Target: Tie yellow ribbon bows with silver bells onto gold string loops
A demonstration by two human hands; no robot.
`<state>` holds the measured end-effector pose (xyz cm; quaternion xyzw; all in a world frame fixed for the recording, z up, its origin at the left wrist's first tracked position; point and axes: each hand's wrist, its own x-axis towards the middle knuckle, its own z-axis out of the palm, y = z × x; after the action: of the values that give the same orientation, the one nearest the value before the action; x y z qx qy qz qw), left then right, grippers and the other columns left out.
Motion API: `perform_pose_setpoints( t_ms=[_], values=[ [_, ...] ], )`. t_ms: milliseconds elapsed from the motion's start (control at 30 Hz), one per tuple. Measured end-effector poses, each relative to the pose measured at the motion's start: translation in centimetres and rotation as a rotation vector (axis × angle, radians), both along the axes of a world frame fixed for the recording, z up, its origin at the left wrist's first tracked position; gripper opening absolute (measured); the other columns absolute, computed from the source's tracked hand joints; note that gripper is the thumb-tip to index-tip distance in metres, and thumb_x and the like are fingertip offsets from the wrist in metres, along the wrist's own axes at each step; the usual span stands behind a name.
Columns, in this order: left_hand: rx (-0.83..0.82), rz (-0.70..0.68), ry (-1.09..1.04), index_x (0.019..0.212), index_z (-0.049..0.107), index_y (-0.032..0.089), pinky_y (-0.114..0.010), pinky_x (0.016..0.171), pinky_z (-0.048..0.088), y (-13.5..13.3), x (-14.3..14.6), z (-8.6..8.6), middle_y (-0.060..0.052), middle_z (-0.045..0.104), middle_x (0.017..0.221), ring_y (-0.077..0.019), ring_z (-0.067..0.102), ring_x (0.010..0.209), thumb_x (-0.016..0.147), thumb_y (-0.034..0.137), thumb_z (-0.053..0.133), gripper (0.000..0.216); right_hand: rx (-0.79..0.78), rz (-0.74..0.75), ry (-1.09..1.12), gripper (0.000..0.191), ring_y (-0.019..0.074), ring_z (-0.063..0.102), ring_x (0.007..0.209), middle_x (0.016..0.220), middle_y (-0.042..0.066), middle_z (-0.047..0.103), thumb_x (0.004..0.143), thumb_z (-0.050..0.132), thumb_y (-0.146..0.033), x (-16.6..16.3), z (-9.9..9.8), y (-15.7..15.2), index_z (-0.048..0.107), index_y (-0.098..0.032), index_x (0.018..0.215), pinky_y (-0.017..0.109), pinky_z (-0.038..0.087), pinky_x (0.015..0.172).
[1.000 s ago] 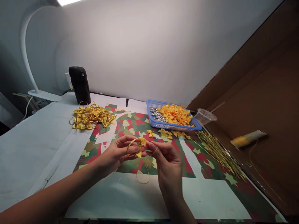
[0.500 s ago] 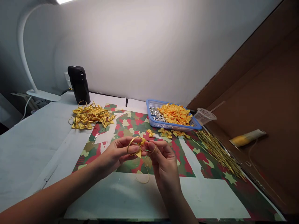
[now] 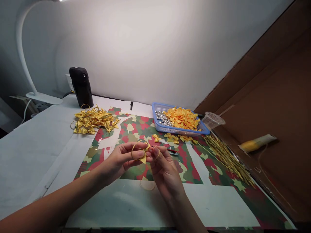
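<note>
My left hand (image 3: 123, 158) pinches a small yellow ribbon bow (image 3: 143, 156) with a gold cord loop (image 3: 136, 146) standing up from it. My right hand (image 3: 162, 166) is closed beside it, fingertips pinching the gold cord at the bow's right side. A loose end of the cord (image 3: 147, 185) curls down onto the white sheet below both hands. Both hands hover over the red, green and cream patterned paper (image 3: 136, 129).
A pile of finished gold bows (image 3: 93, 119) lies at left near a black device (image 3: 81, 86). A blue basket (image 3: 179, 130) holds orange bows and silver beads. Loose bows (image 3: 173, 138), gold wire ties (image 3: 224, 155), a plastic cup (image 3: 212, 120), a lamp base (image 3: 43, 98) and cardboard wall (image 3: 272, 97) surround.
My right hand has drawn slightly left and nearer, tightening the cord against the bow. A small red-and-black tool now shows on the paper behind it.
</note>
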<state>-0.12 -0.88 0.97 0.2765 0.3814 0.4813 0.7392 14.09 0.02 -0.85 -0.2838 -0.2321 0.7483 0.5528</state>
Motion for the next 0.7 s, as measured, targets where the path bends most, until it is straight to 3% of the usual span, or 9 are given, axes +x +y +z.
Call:
perform_pose_setpoints(
  t_ms=[367, 700],
  values=[
    [0.015, -0.003, -0.032, 0.075, 0.076, 0.021, -0.016, 0.07, 0.048, 0.23, 0.11, -0.34, 0.002, 0.075, 0.07, -0.0103, 0.07, 0.069, 0.054, 0.023, 0.086, 0.023, -0.1, -0.069, 0.042, 0.027, 0.0056, 0.065, 0.061, 0.066, -0.003, 0.071, 0.045, 0.09, -0.026, -0.39, -0.03, -0.17, 0.069, -0.019, 0.061, 0.011, 0.055, 0.065],
    [0.011, 0.006, -0.006, 0.074, 0.075, 0.022, -0.016, 0.067, 0.046, 0.36, 0.05, -0.46, 0.003, 0.075, 0.072, -0.0101, 0.07, 0.068, 0.054, 0.024, 0.086, 0.023, -0.079, -0.053, 0.06, 0.026, 0.0047, 0.064, 0.057, 0.064, -0.003, 0.07, 0.046, 0.089, -0.025, -0.59, -0.06, -0.2, 0.07, -0.018, 0.061, 0.009, 0.054, 0.062]
  ],
)
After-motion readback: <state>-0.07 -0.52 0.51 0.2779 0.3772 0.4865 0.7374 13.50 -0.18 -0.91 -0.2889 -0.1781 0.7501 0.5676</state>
